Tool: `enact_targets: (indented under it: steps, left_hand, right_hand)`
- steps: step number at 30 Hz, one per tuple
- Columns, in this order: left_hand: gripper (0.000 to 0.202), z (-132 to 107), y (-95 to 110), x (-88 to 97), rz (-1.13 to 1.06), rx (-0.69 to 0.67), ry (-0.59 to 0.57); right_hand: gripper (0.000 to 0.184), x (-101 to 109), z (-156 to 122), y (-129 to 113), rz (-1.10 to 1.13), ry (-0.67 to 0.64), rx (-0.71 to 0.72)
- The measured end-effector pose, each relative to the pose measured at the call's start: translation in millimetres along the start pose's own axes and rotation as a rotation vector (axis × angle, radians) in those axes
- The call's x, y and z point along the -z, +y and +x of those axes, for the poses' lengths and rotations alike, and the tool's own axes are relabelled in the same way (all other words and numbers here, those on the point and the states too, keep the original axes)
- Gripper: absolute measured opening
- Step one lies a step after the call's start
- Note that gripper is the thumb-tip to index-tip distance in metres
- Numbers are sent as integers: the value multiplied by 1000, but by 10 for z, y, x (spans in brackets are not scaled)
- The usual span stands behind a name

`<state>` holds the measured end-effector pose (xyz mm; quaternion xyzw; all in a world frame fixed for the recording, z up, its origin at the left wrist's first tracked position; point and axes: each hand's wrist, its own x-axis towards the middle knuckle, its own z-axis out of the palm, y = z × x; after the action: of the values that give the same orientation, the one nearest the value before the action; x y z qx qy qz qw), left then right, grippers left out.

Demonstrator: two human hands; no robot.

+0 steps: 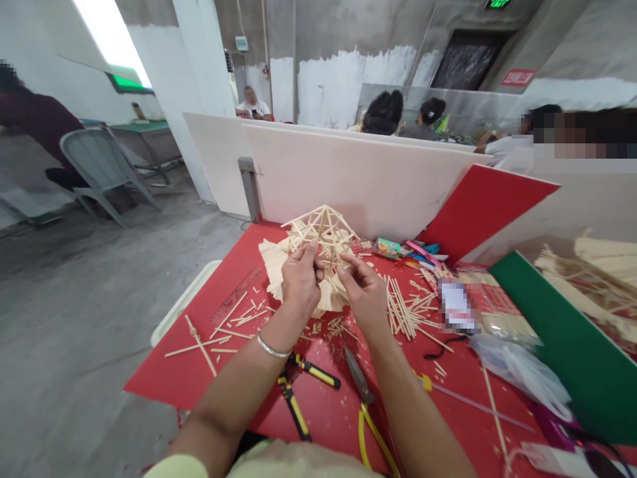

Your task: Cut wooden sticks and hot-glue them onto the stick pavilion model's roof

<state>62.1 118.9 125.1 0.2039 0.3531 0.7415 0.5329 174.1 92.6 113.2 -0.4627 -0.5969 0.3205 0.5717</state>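
Note:
A pale model of thin wooden sticks (326, 222), peaked like a roof, stands at the back of the red tabletop on layered stick sheets (273, 265). My left hand (301, 277) has its fingers curled closed at the model's near side, gripping it. On the other side of the same spot, my right hand (365, 292) pinches at the frame with thumb and forefinger; the exact piece between them is too small to make out. Loose sticks (401, 309) lie to the right of my right hand. Between my forearms rest yellow-and-black pliers (318, 375) and yellow-handled shears (359, 375).
A clear ruler (236, 295) and scattered sticks lie at left on the red tabletop (164, 378). White panels (348, 166) border the back; a green board (557, 358) stands at right beside a plastic bag (522, 372). Several people sit beyond.

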Motion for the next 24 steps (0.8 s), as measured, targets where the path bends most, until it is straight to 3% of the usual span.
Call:
enact_targets:
  steps: [24]
  left_hand:
    - [31,14,-47,10,-37,-2,-9]
  right_hand:
    - [35,-3,-31,21,38,5,-23]
